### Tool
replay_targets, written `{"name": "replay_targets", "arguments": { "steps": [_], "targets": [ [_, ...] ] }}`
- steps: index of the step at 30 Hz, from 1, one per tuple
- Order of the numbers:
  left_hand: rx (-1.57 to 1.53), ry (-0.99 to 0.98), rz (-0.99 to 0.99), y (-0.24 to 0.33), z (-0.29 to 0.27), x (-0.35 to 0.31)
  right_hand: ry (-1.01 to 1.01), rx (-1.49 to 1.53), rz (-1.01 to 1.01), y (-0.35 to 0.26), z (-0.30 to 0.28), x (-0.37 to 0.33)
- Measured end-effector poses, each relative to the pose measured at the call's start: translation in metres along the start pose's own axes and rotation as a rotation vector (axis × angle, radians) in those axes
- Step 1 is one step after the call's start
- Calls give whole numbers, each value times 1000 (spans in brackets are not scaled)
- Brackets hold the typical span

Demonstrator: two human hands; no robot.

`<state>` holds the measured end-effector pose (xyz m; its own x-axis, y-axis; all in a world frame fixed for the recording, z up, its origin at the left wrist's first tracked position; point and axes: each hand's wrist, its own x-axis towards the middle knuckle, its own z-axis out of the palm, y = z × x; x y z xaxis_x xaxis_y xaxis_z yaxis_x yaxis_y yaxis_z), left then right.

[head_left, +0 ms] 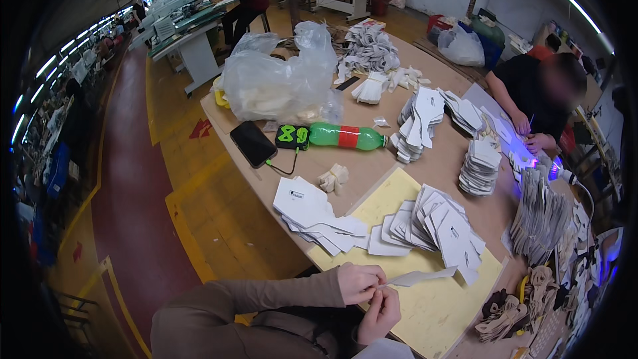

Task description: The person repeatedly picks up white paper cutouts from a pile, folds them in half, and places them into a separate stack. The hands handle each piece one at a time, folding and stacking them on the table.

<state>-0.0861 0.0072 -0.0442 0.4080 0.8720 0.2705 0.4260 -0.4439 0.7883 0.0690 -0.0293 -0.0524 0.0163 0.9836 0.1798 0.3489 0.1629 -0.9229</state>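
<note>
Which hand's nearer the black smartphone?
Left. In view, the left hand is below and right of the black smartphone; the right hand is lower and farther right.

A brown table carries a yellow sheet with two white piles (the left one reaching past its edge); beyond lie a phone, a bottle, a bag.

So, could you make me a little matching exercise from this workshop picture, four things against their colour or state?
Things:
1. Lone white piece
2. Bottle
3. Phone
4. Big plastic bag

Colour or state:
A. Green, lying on its side, with a red band
B. See-through and crumpled
C. Held at one end, by the left grip and right grip
D. Black, lying flat with a dark screen

Pairs: 1-C, 2-A, 3-D, 4-B
</note>
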Motion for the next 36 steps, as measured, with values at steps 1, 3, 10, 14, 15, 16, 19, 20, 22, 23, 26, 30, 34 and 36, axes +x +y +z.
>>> {"name": "replay_targets", "arguments": {
  "steps": [1,3,10,14,15,16,19,20,22,23,26,30,34,36],
  "targets": [
    [14,16,7,2,1,-1,6,-8,-15,0,1,0],
    [120,42,10,7,3,-2,18,-3,-35,-1,4,2],
    [285,106,9,26,-8,3,-33,32,-12,-9,-1,4],
    [73,76,-36,31,-18,9,-92,164,77,-11,-19,6],
    [-84,67,-82,32,-16,12,-106,248,116,-11,-23,7],
    [-237,67,-137,33,-15,16,-104,299,127,-12,-28,7],
    [-658,44,-352,35,-10,28,-121,464,166,-14,-45,5],
    [-787,44,-453,37,-7,32,-98,521,188,-16,-50,4],
    [-879,18,-466,42,0,35,-66,647,225,-18,-59,1],
    [-919,11,-483,45,3,36,-47,620,210,-18,-63,-1],
    [-719,-82,-332,51,11,36,-27,546,189,-16,-76,-3],
    [-544,-189,-183,47,20,38,-22,521,160,-7,-84,-8],
    [-722,-137,-282,43,29,39,-40,682,209,5,-91,-17],
    [-852,-88,-409,46,36,37,-21,795,204,11,-93,-19]
  ]
}}
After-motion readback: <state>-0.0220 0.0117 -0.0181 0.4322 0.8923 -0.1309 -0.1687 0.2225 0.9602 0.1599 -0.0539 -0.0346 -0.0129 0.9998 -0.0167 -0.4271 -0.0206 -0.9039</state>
